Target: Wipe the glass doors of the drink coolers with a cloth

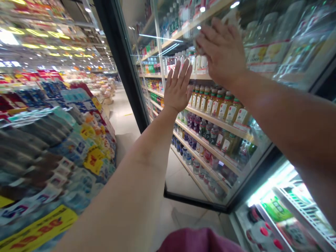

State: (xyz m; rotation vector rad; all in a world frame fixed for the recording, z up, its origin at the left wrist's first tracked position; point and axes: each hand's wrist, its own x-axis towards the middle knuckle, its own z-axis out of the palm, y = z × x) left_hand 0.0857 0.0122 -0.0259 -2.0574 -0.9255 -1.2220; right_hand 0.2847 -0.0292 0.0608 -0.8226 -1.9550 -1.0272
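Observation:
An open glass door (217,189) with a black frame fills the middle and right of the head view. My left hand (178,87) lies on or close to its pane, fingers stretched out, palm toward the glass and holding nothing. Higher and to the right, my right hand (223,52) presses a pale, crumpled cloth (233,17) to the pane. Only the edges of the cloth show around the fingers; the rest is hidden under the hand. Through the glass, rows of bottled drinks (217,103) appear on shelves.
At lower right, a lit cooler (262,213) holds bottles with red caps and packaged goods. Packs of bottled drinks (39,140) are stacked at left, with a yellow price sign (39,227). Between the stack and the door, a pale floor aisle (126,112) runs back.

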